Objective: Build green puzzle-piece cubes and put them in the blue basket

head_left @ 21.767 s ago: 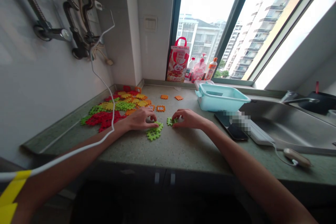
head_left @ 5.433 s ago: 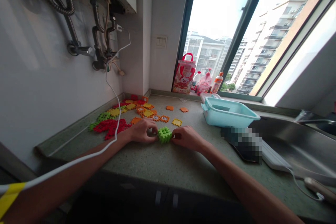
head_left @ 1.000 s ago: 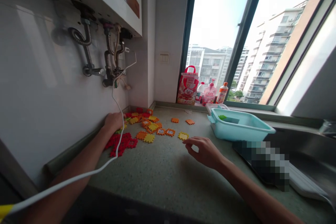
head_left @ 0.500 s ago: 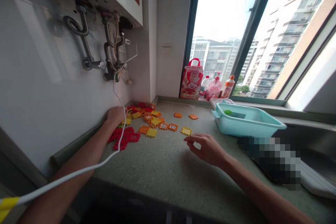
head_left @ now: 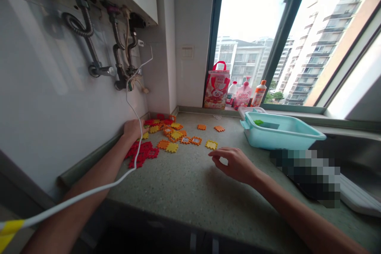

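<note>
The speckled counter (head_left: 178, 190) carries a rounded plastic tub (head_left: 281, 141), the right hand (head_left: 236, 163) curls loosely, released, the left hand (head_left: 133, 130) is at flat, toothed pieces (head_left: 176, 135), its grip too obscured to tell, and the tub half-hides a green piece (head_left: 258, 122) inside.

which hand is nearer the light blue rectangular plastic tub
Right. The right hand is left of the tub and nearer the camera, apart from it; the left hand is farther left, beside the flat notched red and yellow pieces.
</note>
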The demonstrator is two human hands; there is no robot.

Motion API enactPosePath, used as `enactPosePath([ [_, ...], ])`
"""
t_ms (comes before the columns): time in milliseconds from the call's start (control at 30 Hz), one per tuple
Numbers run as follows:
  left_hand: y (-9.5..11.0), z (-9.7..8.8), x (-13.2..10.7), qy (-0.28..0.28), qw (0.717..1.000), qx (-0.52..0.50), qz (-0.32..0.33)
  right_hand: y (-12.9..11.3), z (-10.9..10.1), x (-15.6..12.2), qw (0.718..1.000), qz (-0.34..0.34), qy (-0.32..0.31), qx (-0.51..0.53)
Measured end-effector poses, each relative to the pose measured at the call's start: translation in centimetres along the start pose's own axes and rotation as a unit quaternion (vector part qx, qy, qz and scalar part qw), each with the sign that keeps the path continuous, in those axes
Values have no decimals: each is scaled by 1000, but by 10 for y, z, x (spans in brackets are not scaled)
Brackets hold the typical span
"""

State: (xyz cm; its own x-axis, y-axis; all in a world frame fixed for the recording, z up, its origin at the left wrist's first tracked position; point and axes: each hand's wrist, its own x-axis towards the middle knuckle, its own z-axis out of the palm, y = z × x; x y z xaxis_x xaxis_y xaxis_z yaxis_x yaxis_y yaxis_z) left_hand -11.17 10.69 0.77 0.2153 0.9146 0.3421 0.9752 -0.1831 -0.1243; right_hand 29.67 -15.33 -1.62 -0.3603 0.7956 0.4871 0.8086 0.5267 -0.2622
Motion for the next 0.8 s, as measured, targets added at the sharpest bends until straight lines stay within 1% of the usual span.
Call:
enactPosePath([
  [300, 4, -1, 0, 7, 1000, -5, -9, -2, -1, 0, 1000, 1, -2, 0],
  [633, 0, -5, -3, 10, 1000, 6, -12, -5, -3, 1, 1000, -6, 6, 0],
  [800, -1, -11, -3, 5, 1000, 5, -19, -7, -5, 1, 1000, 0, 10, -1],
])
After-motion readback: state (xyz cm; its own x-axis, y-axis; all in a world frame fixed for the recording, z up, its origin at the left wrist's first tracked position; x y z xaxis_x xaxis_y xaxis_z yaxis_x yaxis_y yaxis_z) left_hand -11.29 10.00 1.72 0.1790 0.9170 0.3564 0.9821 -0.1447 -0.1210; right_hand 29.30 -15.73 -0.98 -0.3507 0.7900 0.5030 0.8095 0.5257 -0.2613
